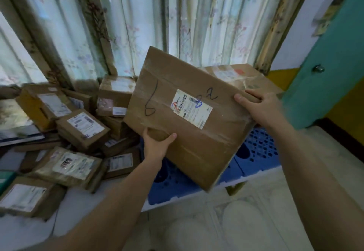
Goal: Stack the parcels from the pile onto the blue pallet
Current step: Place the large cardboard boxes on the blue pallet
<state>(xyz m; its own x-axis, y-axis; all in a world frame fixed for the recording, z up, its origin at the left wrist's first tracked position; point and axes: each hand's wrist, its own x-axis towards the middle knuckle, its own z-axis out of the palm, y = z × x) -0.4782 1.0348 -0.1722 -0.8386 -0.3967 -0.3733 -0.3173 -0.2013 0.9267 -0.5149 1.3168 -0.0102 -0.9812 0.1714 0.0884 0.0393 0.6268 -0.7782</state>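
Observation:
I hold a large taped cardboard parcel [183, 132] tilted in the air, its white label and pen marks facing me. My left hand [156, 144] grips its lower left edge, thumb on top. My right hand [260, 106] clasps its upper right corner. The parcel hangs above the blue pallet [254, 152], which lies on the floor and is partly hidden by it. Another brown parcel [242, 75] rests on the pallet's far side, behind the held one. The pile of parcels [82, 128] lies on the floor to the left.
Flowered curtains [137, 24] hang behind the pile and pallet. A teal door [323, 85] stands at the right, with a yellow wall beside it. Pale tiled floor [226, 221] spreads in front of the pallet. A small brown piece lies by the pallet's front edge.

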